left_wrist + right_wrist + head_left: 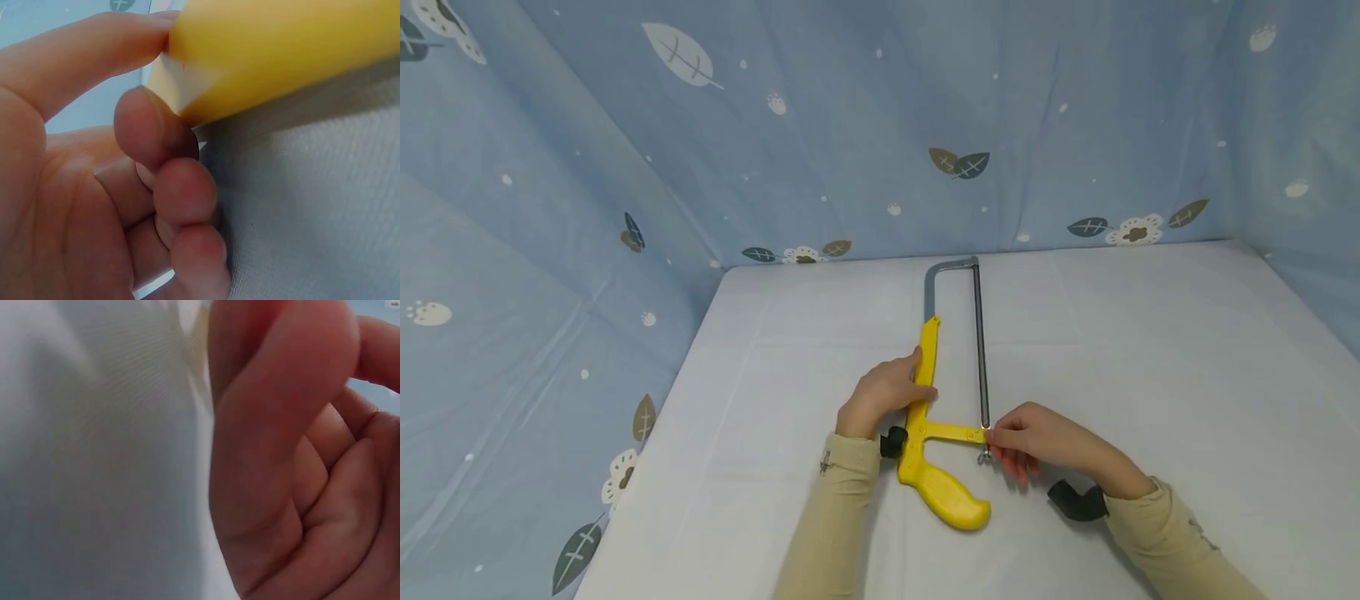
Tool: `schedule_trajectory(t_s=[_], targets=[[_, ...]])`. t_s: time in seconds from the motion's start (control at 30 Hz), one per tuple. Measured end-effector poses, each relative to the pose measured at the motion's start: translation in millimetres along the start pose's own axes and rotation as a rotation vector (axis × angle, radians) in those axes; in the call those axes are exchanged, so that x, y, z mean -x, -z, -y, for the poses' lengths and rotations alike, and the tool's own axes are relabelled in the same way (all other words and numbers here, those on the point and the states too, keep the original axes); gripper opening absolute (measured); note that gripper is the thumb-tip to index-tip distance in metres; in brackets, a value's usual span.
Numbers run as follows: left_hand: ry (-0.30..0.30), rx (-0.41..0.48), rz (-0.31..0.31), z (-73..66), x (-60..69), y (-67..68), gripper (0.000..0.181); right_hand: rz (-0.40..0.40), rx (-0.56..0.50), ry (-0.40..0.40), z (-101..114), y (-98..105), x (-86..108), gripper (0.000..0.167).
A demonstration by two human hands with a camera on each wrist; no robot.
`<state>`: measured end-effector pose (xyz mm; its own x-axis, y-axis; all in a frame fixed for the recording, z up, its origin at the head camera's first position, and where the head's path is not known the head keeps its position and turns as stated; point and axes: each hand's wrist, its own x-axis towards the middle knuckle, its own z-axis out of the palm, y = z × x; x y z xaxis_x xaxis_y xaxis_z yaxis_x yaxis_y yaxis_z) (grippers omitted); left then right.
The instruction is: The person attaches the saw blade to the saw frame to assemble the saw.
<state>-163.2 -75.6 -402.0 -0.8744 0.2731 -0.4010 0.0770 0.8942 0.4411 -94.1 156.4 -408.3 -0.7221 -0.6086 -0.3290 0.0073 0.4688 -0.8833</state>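
A hacksaw (pixel 955 498) with a yellow handle and grey metal front frame lies on the white-covered table. Its dark blade (pixel 981 342) runs along the right side. My left hand (pixel 883 390) grips the yellow frame bar; thumb and fingers press on it in the left wrist view, where the bar (pixel 269 56) fills the top. My right hand (pixel 1037 437) pinches the end of the yellow cross arm, where the blade is mounted. Just below its fingertips is a metal wing nut (pixel 984 456). In the right wrist view curled fingers (pixel 269 444) hide most of the contact.
The white cloth-covered table (pixel 1150 350) spreads around the saw. Blue patterned curtains (pixel 850 125) hang behind it and at both sides. A black wrist mount (pixel 1077 502) sits at the right wrist, and another (pixel 893 442) at the left wrist lies close to the saw frame.
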Motion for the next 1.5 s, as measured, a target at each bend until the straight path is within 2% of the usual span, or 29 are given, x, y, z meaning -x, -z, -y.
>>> schedule_trajectory(t_s=[0.17, 0.4, 0.57, 0.8, 1.1, 1.33, 1.5], targets=[[-0.002, 0.001, -0.004, 1.5, 0.0, -1.4, 0.077, -0.011, -0.028, -0.028, -6, -2, 0.1, 0.037], [-0.003, 0.012, -0.009, 2.9, -2.8, -2.6, 0.077, 0.013, -0.082, -0.062, -6, -4, 0.9, 0.040], [-0.005, 0.009, -0.010, 2.5, -1.8, -1.5, 0.077, 0.019, -0.066, -0.079, -9, -6, -0.5, 0.040], [0.005, 0.025, -0.006, 2.9, -1.0, -2.5, 0.077, 0.028, 0.012, -0.116, -14, -8, -0.7, 0.037], [0.013, 0.029, -0.006, 2.6, -1.4, -2.0, 0.077, 0.050, -0.021, -0.115, -16, -7, -1.9, 0.036], [0.003, 0.029, -0.011, 3.4, -1.7, -2.8, 0.077, 0.089, -0.054, -0.070, -18, -4, -1.3, 0.028], [-0.001, 0.018, -0.018, 2.9, -2.0, -2.7, 0.077, 0.059, -0.032, -0.072, -17, -3, -0.6, 0.031]])
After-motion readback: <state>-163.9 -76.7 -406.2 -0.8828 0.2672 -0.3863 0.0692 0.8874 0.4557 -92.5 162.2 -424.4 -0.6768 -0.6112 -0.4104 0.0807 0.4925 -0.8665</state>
